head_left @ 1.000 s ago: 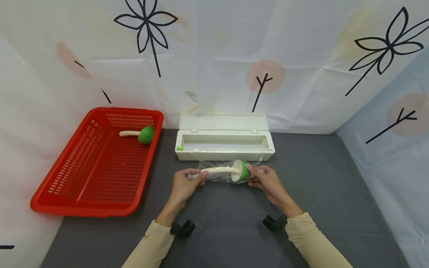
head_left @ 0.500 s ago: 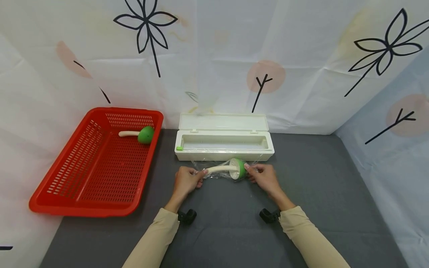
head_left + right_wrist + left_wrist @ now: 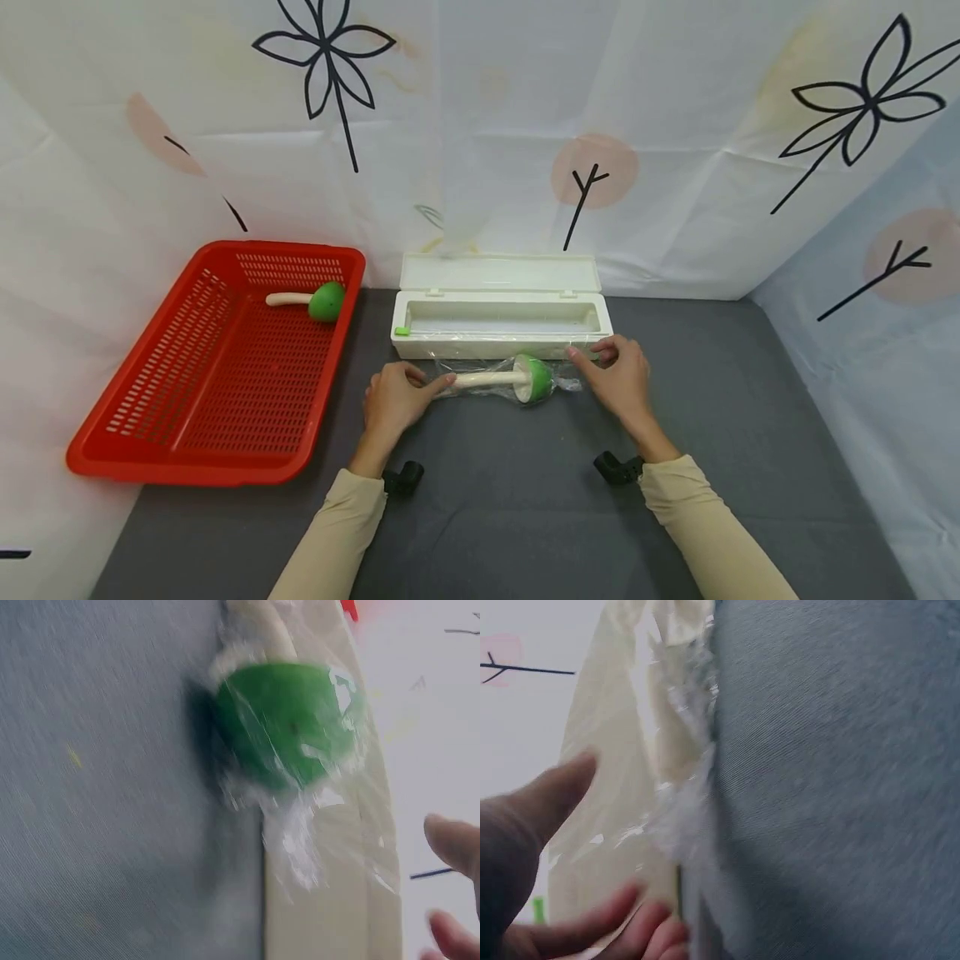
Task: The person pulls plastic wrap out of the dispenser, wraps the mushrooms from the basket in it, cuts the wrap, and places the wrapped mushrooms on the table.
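Now we have the green-capped toy mushroom [image 3: 517,379] lying on the gray tabletop [image 3: 525,517], bundled in clear film [image 3: 562,385] just in front of the open white wrap box [image 3: 501,321]. Our left hand [image 3: 392,402] rests at the stalk end with thumb and forefinger loosely on the film there, though we cannot tell whether they truly pinch it; our right hand [image 3: 621,379] hovers with relaxed, spread fingers at three o'clock from the cap, clear of it. We judge the wrapping close to done, and the next move likely calls for tucking the loose film ends flat. Counting: two mushrooms, one wrapped here and one bare [image 3: 309,302] in the red basket [image 3: 187,433] at nine o'clock; one basket; one box; two hands.
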Demonstrator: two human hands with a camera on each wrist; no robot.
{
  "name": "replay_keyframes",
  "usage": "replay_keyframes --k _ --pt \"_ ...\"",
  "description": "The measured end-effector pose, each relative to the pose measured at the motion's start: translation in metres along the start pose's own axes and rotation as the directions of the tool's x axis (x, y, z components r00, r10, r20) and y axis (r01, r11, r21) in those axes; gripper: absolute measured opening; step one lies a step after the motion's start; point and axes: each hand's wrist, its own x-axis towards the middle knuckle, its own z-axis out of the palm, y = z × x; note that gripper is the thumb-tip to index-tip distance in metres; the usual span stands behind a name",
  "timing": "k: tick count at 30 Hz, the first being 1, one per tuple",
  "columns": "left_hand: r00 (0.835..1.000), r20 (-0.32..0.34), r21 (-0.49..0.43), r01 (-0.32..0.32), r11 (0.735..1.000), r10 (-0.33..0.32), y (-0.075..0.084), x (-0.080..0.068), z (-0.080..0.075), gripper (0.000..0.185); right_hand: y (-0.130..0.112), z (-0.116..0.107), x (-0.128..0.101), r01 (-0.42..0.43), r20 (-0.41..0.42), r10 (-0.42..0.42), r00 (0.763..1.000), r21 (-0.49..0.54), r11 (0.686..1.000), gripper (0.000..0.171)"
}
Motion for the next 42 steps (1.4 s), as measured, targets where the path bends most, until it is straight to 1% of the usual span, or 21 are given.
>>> replay_keyframes --k 2,3,4,6,8,10,12,15,17,19,21,24,28,30,32,36,38,42 --pt "0.998 -0.064 -0.040 0.007 0.999 -0.009 0.002 0.001 -0.004 0.063 0.001 -0.003 0.006 0.041 -0.105 -0.040 0.994 0.006 0.999 0.044" --pt "0.995 -0.103 -0.069 0.002 0.998 -0.009 0.003 0.002 -0.005 0.067 0.002 -0.005 0.010 0.055 -0.132 -0.053 0.990 0.007 0.998 0.046" --pt "0.990 -0.141 -0.103 -0.012 0.995 -0.003 0.004 0.004 -0.006 0.070 0.003 -0.006 0.013 0.057 -0.138 -0.055 0.989 0.010 0.998 0.049" --pt "0.978 -0.206 -0.178 -0.066 0.982 0.028 0.005 0.009 -0.005 0.076 0.004 -0.008 0.020 0.050 -0.099 -0.047 0.994 0.026 0.998 0.053" --pt "0.962 -0.261 -0.230 -0.147 0.962 0.085 0.006 0.017 -0.004 0.081 0.004 -0.010 0.026 0.023 -0.017 -0.023 1.000 0.044 0.999 0.055" --pt "0.944 -0.293 -0.257 -0.229 0.939 0.150 0.006 0.026 -0.002 0.083 0.005 -0.010 0.031 -0.012 0.078 0.008 0.997 0.050 0.999 0.056" --pt "0.939 -0.287 -0.264 -0.268 0.927 0.190 0.007 0.034 0.000 0.080 0.008 -0.009 0.033 -0.029 0.156 0.021 0.988 0.049 0.998 0.054" --pt "0.938 -0.261 -0.267 -0.297 0.917 0.228 0.006 0.042 0.003 0.066 0.014 -0.006 0.035 -0.005 0.201 -0.002 0.980 0.038 0.999 0.047" --pt "0.940 -0.248 -0.284 -0.302 0.910 0.234 0.002 0.045 0.005 0.056 0.019 -0.003 0.035 0.030 0.193 -0.038 0.981 0.042 0.999 0.042" --pt "0.933 -0.263 -0.303 -0.320 0.898 0.244 -0.002 0.046 0.006 0.053 0.022 -0.001 0.034 0.063 0.171 -0.070 0.983 0.045 0.997 0.038" --pt "0.925 -0.286 -0.315 -0.338 0.887 0.251 -0.005 0.046 0.007 0.054 0.026 0.000 0.034 0.084 0.150 -0.090 0.985 0.048 0.995 0.037" --pt "0.907 -0.333 -0.322 -0.368 0.872 0.259 -0.009 0.046 0.009 0.062 0.028 0.002 0.034 0.109 0.123 -0.113 0.986 0.037 0.993 0.036" --pt "0.889 -0.394 -0.368 -0.386 0.846 0.234 -0.011 0.045 0.012 0.069 0.029 0.005 0.034 0.121 0.094 -0.122 0.988 0.023 0.992 0.037" --pt "0.886 -0.414 -0.402 -0.384 0.831 0.209 -0.012 0.044 0.014 0.070 0.029 0.006 0.034 0.124 0.085 -0.125 0.988 0.017 0.992 0.037" --pt "0.886 -0.425 -0.429 -0.379 0.820 0.187 -0.013 0.044 0.016 0.072 0.028 0.007 0.033 0.122 0.079 -0.123 0.989 0.013 0.992 0.038" --pt "0.892 -0.428 -0.482 -0.358 0.799 0.141 -0.014 0.043 0.020 0.079 0.028 0.008 0.032 0.125 0.070 -0.126 0.990 0.011 0.992 0.038" --pt "0.893 -0.433 -0.503 -0.356 0.788 0.126 -0.013 0.043 0.021 0.080 0.028 0.009 0.032 0.133 0.062 -0.133 0.989 0.008 0.991 0.038" --pt "0.892 -0.432 -0.520 -0.367 0.771 0.133 -0.013 0.042 0.024 0.071 0.028 0.010 0.032 0.138 0.046 -0.138 0.989 0.006 0.990 0.038"
